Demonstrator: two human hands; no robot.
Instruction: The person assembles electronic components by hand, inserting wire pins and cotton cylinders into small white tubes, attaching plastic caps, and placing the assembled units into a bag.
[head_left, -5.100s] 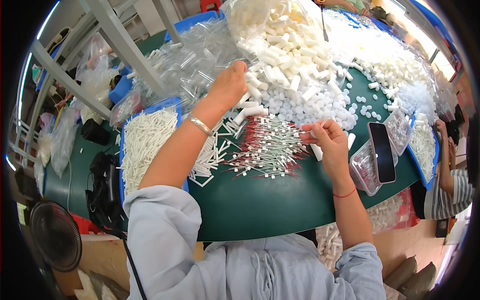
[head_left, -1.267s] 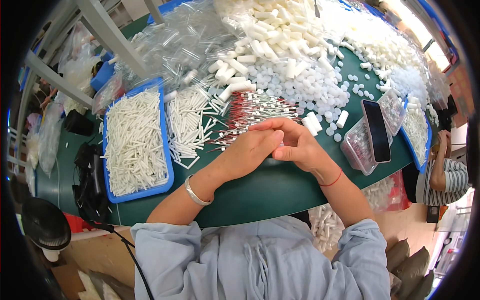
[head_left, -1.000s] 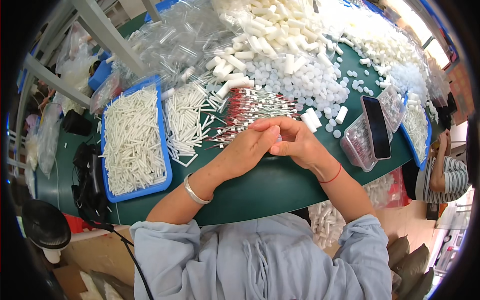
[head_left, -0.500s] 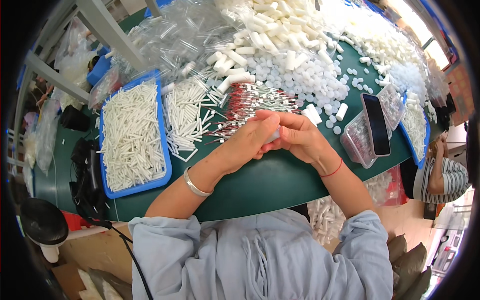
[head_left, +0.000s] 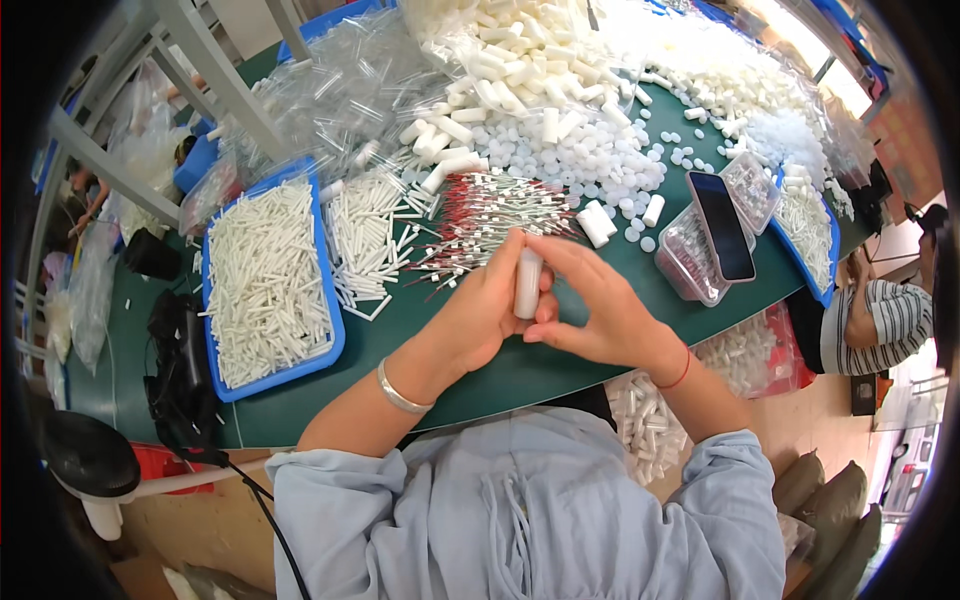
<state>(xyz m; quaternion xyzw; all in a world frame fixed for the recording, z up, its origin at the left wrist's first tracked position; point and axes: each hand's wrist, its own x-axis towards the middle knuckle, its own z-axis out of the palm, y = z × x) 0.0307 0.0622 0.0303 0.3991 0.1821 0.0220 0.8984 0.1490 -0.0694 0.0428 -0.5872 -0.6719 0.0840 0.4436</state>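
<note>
A short, whitish, partly see-through tube (head_left: 527, 285) stands nearly upright between my hands, over the front part of the green table. My left hand (head_left: 478, 318) is closed round it, with fingertips showing on its far side. Around the same tube curves my right hand (head_left: 610, 315), its thumb and index finger spread apart. The index fingertip is close to the tube's upper end and the thumb near its lower end. Just beyond my hands lies a heap of thin red and pale wired pieces with small white parts (head_left: 490, 215).
A blue tray (head_left: 336, 335) of thin white sticks stands left, beside a loose stick pile (head_left: 368, 225). Behind are white cylinders (head_left: 510, 60) and translucent caps (head_left: 605, 160). A phone (head_left: 722, 230) leans on clear boxes at right. Another person (head_left: 870, 320) sits far right.
My hands have parted somewhat, so the tube shows almost fully. The right thumb has moved away from the left hand, and the right fingers have spread. The whole view has shifted slightly.
</note>
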